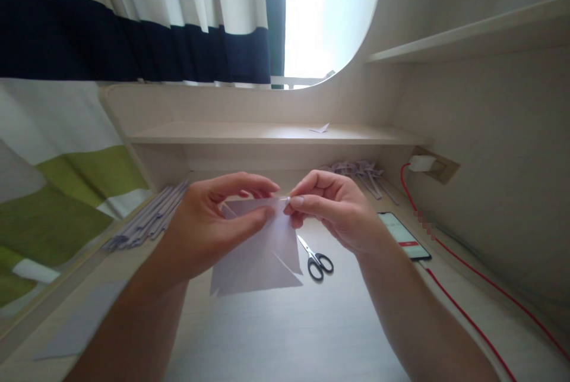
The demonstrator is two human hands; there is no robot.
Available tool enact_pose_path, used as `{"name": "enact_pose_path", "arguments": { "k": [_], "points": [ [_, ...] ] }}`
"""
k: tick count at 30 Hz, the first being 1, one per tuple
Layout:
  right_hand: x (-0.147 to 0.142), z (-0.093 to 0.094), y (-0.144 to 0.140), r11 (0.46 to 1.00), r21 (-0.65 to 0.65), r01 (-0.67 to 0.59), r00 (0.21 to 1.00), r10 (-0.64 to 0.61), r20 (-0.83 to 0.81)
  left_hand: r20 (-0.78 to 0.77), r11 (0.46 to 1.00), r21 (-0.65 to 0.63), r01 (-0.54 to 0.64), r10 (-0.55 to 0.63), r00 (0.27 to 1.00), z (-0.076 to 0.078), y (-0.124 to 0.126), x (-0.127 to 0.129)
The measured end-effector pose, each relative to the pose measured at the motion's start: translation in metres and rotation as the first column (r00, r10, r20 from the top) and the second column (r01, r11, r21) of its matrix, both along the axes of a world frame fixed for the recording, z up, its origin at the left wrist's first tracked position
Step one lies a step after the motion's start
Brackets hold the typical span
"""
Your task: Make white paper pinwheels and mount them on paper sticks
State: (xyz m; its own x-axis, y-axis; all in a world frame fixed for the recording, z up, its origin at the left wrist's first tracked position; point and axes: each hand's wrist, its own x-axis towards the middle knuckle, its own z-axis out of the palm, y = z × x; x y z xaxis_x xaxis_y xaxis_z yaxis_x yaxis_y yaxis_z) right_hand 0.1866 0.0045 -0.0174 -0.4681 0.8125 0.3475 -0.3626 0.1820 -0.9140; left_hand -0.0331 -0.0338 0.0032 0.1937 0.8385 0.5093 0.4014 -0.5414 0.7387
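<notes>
A folded white sheet of paper (260, 257) hangs above the pale desk (285, 334), held up by both hands at its top edge. My left hand (214, 221) pinches the upper left part between thumb and fingers. My right hand (336, 207) pinches the top corner with its fingertips, close to the left fingers. Small scissors (317, 259) with black handles lie on the desk just below my right hand, to the right of the paper.
A phone (404, 235) with a lit screen lies at the right, with a red cable (467, 269) running to a wall charger (421, 163). Rolled paper strips (149, 218) lie at the left, more folded pieces (363, 173) at the back. A shelf (267, 132) holds a paper scrap (320, 128).
</notes>
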Motion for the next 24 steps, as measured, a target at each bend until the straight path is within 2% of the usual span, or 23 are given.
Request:
{"name": "enact_pose_path", "arguments": {
  "k": [3, 5, 11, 13, 16, 21, 24],
  "points": [
    [0.0, -0.002, 0.004, 0.997, -0.067, -0.039, 0.997, 0.034, -0.074, 0.052, 0.999, 0.012, -0.052, 0.052, 0.997, 0.001, 0.004, -0.002],
    [0.0, -0.002, 0.006, 0.996, -0.075, -0.044, 0.993, 0.036, -0.109, 0.08, 0.995, -0.039, -0.093, 0.096, 0.992, 0.002, 0.008, -0.004],
    [0.0, -0.001, 0.007, 0.997, -0.034, 0.064, 0.983, -0.068, -0.17, 0.172, 0.956, -0.221, -0.192, 0.232, 0.957, 0.005, 0.014, -0.012],
    [-0.001, 0.0, 0.006, 0.994, -0.03, 0.103, 0.979, -0.107, -0.175, 0.156, 0.957, -0.19, -0.217, 0.248, 0.956, 0.005, 0.014, -0.012],
    [-0.002, 0.001, 0.004, 0.986, -0.031, 0.163, 0.97, -0.166, -0.176, 0.147, 0.963, -0.068, -0.26, 0.267, 0.952, 0.005, 0.012, -0.008],
    [-0.003, 0.001, 0.003, 0.979, -0.005, 0.202, 0.967, -0.2, -0.157, 0.134, 0.93, 0.036, -0.366, 0.359, 0.924, 0.0, 0.007, 0.003],
    [-0.003, 0.0, 0.002, 0.975, 0.041, 0.219, 0.968, -0.212, -0.133, 0.138, 0.941, 0.117, -0.319, 0.303, 0.943, -0.004, 0.006, 0.006]
  ]
}}
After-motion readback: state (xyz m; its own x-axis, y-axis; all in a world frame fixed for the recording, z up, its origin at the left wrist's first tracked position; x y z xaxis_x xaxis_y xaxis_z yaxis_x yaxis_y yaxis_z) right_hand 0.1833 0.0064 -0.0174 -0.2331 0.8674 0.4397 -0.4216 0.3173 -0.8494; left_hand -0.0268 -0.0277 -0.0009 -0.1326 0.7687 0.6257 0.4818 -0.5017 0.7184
